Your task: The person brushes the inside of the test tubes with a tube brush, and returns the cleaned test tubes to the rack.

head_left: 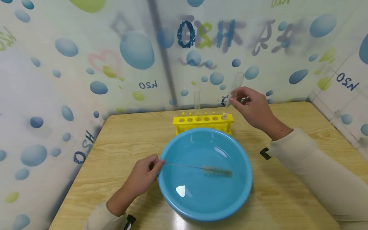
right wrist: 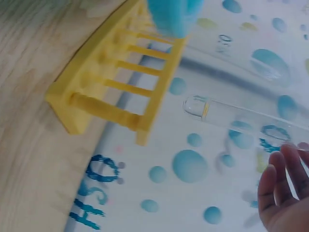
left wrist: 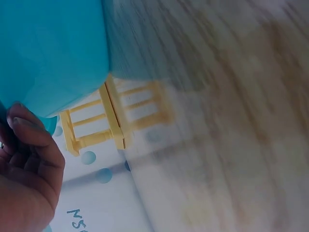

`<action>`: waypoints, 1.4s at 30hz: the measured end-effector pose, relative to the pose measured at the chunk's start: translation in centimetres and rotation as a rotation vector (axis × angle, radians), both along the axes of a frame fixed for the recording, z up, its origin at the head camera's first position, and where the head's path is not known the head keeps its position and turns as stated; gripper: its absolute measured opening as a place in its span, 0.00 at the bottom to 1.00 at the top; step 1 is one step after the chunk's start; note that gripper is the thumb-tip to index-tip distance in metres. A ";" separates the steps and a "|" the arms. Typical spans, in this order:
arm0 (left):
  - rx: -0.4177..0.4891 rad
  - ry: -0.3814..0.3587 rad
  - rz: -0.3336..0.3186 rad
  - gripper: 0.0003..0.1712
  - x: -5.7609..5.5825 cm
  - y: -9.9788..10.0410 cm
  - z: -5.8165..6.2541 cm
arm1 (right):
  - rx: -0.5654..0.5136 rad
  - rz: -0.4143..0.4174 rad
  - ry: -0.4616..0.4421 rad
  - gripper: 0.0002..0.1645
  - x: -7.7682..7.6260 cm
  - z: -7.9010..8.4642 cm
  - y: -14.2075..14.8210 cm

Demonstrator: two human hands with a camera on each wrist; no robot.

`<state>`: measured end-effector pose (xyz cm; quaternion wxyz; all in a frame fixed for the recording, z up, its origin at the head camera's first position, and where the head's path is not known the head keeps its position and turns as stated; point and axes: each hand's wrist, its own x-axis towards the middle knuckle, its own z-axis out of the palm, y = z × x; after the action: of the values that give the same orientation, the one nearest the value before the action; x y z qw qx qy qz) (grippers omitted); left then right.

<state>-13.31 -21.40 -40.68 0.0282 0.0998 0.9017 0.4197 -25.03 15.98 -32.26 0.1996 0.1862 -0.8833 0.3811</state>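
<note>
My left hand (head_left: 145,175) pinches the thin wire handle of a test tube brush (head_left: 217,171) at the left rim of a blue basin (head_left: 249,188). The brush's bristly head lies over the inside of the basin. With its fingertips my right hand (head_left: 251,105) holds a clear glass test tube (head_left: 237,81), tilted, its rounded end down. That rounded end is just above the right end of a yellow test tube rack (head_left: 201,120); in the right wrist view it appears apart from the rack. A second test tube (head_left: 196,99) stands upright at the rack's middle.
The rack stands directly behind the basin on a wooden table (head_left: 129,137). Close behind the table is a wall (head_left: 161,73) patterned with drops and letters. Each sleeve has a dark strap (head_left: 265,153) near the wrist.
</note>
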 end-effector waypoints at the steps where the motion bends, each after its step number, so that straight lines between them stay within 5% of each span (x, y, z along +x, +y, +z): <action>1: 0.003 0.004 0.000 0.20 0.0 0.0 -0.1 | 0.001 0.004 0.022 0.16 0.5 0.2 0.1; 8: 0.017 0.013 -0.002 0.20 -0.1 0.0 -0.3 | 0.029 0.018 0.118 0.16 4.0 0.5 1.4; 17: 0.002 0.000 -0.007 0.18 -0.4 0.6 0.2 | 0.177 0.015 0.138 0.24 7.1 -3.4 2.0; 24: -0.005 -0.010 -0.036 0.18 -0.4 1.3 0.6 | 0.278 0.068 0.065 0.27 8.0 -4.9 1.8; 32: -0.055 -0.010 -0.152 0.19 -1.4 1.1 1.7 | 0.364 0.119 -0.115 0.26 8.3 -5.1 1.4; 42: 0.127 -0.109 -0.221 0.30 -3.1 -0.1 1.9 | 0.383 0.145 -0.063 0.21 8.8 -5.7 0.9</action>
<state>-16.39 -21.51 -38.79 0.1170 0.1774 0.8539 0.4751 -16.24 16.92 -37.99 0.1047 0.2718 -0.9298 0.2250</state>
